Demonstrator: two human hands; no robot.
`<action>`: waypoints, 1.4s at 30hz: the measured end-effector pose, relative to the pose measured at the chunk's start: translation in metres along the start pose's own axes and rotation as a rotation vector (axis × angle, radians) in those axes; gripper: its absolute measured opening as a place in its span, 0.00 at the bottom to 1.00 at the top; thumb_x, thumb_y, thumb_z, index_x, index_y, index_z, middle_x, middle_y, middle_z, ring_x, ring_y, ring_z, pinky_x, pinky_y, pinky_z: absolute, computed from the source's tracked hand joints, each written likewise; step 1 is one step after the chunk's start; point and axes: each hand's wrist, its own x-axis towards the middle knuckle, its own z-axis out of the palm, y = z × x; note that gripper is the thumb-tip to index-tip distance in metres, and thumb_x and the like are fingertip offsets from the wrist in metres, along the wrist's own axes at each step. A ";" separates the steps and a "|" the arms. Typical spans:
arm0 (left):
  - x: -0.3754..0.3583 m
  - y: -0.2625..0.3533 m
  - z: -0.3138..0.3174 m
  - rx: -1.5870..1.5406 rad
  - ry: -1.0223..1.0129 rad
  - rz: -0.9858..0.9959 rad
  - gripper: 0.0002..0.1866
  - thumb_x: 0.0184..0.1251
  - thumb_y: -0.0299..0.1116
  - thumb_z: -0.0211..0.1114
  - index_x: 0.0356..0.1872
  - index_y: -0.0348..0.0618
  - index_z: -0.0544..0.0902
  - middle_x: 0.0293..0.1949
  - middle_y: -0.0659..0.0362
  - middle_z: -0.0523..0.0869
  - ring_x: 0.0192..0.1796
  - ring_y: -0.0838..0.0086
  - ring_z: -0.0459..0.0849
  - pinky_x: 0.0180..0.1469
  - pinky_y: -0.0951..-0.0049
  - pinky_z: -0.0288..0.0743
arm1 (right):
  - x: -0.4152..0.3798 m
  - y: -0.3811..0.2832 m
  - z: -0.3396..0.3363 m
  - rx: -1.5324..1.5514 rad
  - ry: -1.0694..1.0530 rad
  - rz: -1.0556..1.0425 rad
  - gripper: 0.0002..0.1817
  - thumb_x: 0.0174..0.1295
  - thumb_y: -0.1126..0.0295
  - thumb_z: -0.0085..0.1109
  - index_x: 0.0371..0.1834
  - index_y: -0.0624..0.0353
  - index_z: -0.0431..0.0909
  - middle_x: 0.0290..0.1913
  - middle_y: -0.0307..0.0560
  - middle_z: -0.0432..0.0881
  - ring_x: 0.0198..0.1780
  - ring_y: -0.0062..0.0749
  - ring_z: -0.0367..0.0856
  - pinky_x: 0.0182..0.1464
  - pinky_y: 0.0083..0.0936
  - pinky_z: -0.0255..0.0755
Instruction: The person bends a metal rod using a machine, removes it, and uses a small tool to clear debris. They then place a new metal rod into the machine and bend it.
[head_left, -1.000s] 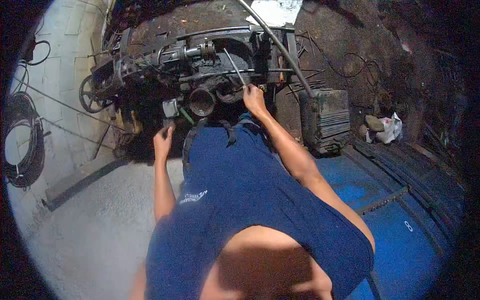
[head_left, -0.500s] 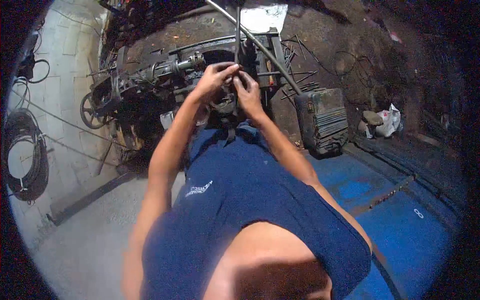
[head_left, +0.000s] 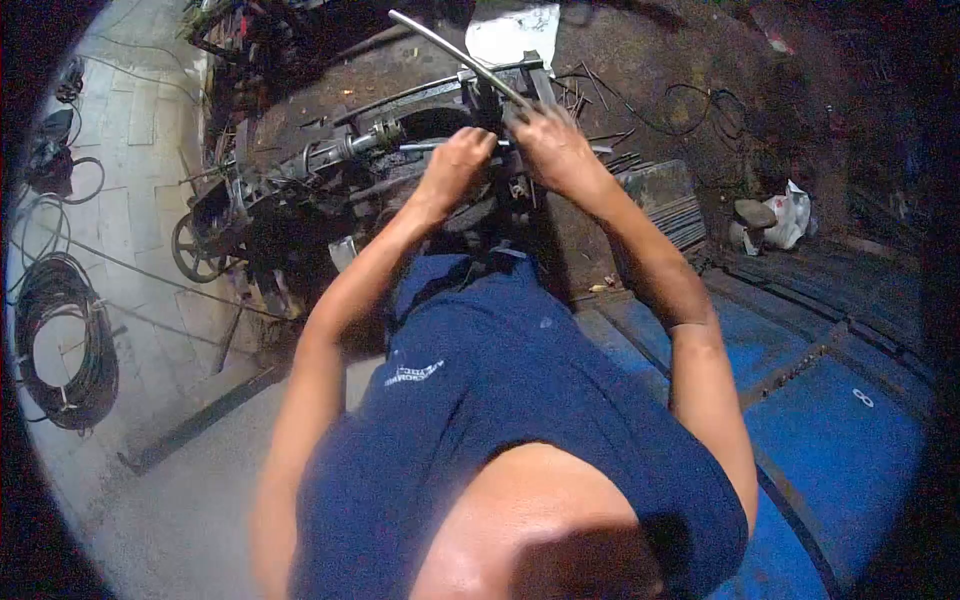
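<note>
My left hand (head_left: pixel 460 170) is closed over the machine (head_left: pixel 355 143), its knuckles up; what it holds is hidden. A thin pale bar (head_left: pixel 418 147) shows at its left side and between the hands. My right hand (head_left: pixel 552 148) is curled closed at the lower end of a long silvery rod (head_left: pixel 455 53), which slants up to the left. Behind the right hand, a short pale piece (head_left: pixel 600 149) sticks out to the right; whether it belongs to the thin bar cannot be told.
A handwheel (head_left: pixel 198 248) is at the machine's left. Coiled cable (head_left: pixel 88 350) lies on the pale floor. Beyond my right forearm are a stack of thin rods (head_left: pixel 678 222) and a white bag (head_left: pixel 792 216). A white sheet (head_left: pixel 512 38) lies beyond the machine; blue floor plates (head_left: pixel 835 430) are at the right.
My hands have moved apart from a dark upright bar, which no longer shows between them. My right hand has moved right and closed at the long rod. The view has shifted slightly.
</note>
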 end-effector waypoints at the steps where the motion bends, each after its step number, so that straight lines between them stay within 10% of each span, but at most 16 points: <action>1: 0.001 0.003 0.007 0.102 -0.027 0.056 0.19 0.52 0.22 0.52 0.48 0.39 0.76 0.45 0.52 0.79 0.48 0.62 0.78 0.46 0.71 0.76 | -0.006 0.004 0.009 -0.008 -0.028 -0.066 0.14 0.51 0.73 0.53 0.43 0.59 0.73 0.41 0.54 0.77 0.51 0.47 0.72 0.56 0.43 0.63; 6: 0.015 0.017 0.021 0.323 -0.169 0.099 0.14 0.53 0.29 0.55 0.43 0.41 0.77 0.41 0.57 0.79 0.47 0.68 0.78 0.38 0.73 0.79 | -0.012 0.011 0.011 0.066 -0.172 0.071 0.01 0.48 0.78 0.50 0.25 0.61 0.70 0.29 0.53 0.76 0.37 0.50 0.76 0.41 0.42 0.69; 13: 0.024 0.027 0.001 0.300 0.128 0.273 0.18 0.52 0.31 0.58 0.46 0.39 0.78 0.45 0.52 0.78 0.52 0.62 0.76 0.54 0.67 0.71 | -0.042 0.035 0.041 0.271 -0.176 0.148 0.06 0.44 0.74 0.58 0.24 0.66 0.72 0.25 0.58 0.76 0.31 0.54 0.77 0.35 0.44 0.72; 19: -0.040 -0.017 -0.026 -0.215 0.444 -0.372 0.15 0.56 0.32 0.62 0.46 0.43 0.79 0.45 0.48 0.79 0.47 0.56 0.78 0.49 0.65 0.73 | -0.053 0.042 0.002 0.247 -0.183 0.334 0.11 0.45 0.71 0.62 0.31 0.68 0.79 0.28 0.63 0.78 0.31 0.52 0.79 0.37 0.39 0.73; 28: -0.123 -0.055 -0.014 -0.177 0.358 -0.663 0.12 0.60 0.29 0.57 0.42 0.34 0.80 0.41 0.48 0.82 0.44 0.58 0.81 0.49 0.66 0.72 | -0.054 0.143 -0.073 0.151 -0.110 0.420 0.15 0.49 0.63 0.63 0.37 0.61 0.81 0.33 0.57 0.81 0.36 0.47 0.80 0.43 0.34 0.73; 42: -0.017 -0.079 0.071 -0.379 -0.068 -0.760 0.15 0.59 0.31 0.61 0.43 0.30 0.79 0.40 0.44 0.82 0.44 0.59 0.82 0.48 0.69 0.73 | -0.061 0.227 0.124 0.187 -0.248 0.270 0.05 0.47 0.73 0.52 0.23 0.62 0.76 0.27 0.59 0.78 0.34 0.53 0.79 0.38 0.43 0.73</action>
